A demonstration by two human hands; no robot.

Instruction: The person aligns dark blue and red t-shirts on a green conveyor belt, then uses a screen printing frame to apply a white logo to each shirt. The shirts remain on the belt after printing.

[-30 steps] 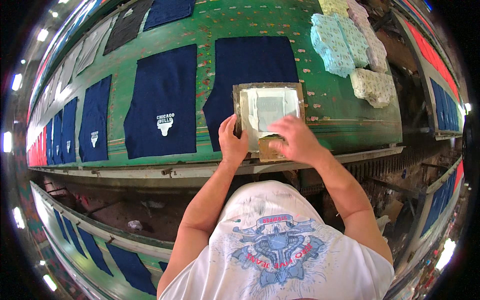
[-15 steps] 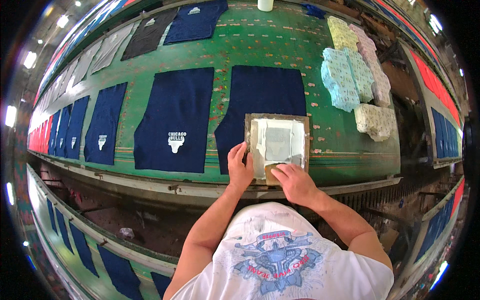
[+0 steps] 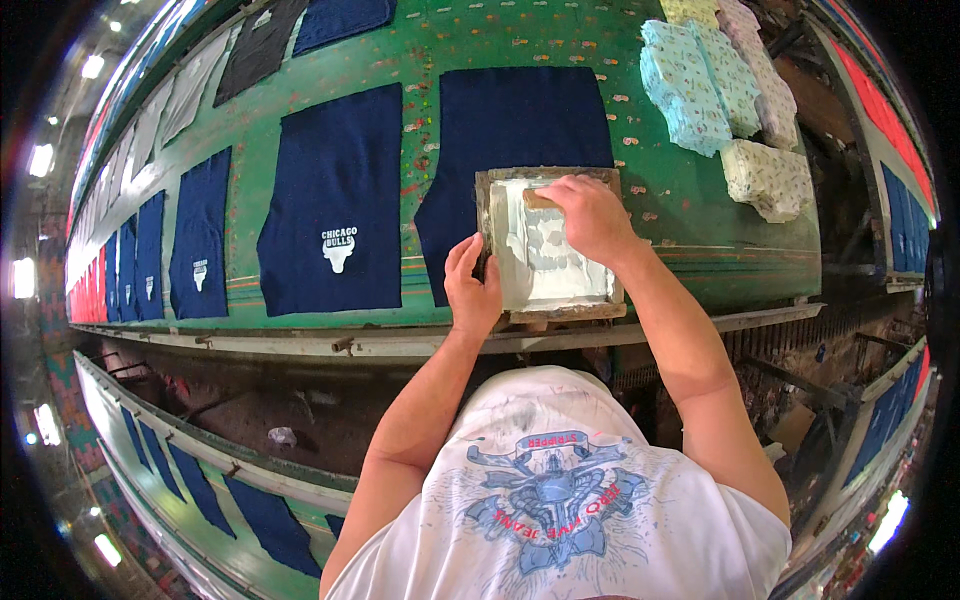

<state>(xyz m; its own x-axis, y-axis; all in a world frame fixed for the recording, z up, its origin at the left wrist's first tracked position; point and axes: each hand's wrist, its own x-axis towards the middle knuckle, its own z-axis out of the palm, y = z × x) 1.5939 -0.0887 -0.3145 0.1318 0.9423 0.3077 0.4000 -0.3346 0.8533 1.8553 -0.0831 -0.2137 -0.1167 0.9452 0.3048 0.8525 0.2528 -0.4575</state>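
Note:
A wooden-framed printing screen [image 3: 497, 245] smeared with white ink lies on a navy cloth piece [image 3: 520, 125] near the front edge of the long green table [image 3: 440, 45]. My left hand [image 3: 472, 292] grips the frame's left side. My right hand [image 3: 592, 218] is closed on a wooden squeegee [image 3: 540, 199] at the far end of the screen, inside the frame. The cloth under the screen is mostly hidden.
To the left lies another navy piece [image 3: 335, 190] with a white bull print, then a row of several more navy pieces [image 3: 205, 235]. Stacks of pale patterned fabric [image 3: 700, 80] sit at the far right. A second table with navy pieces [image 3: 250, 500] runs below left.
My right hand has moved from the near edge of the frame to its far end and now holds the squeegee. My left hand stays on the frame's left side.

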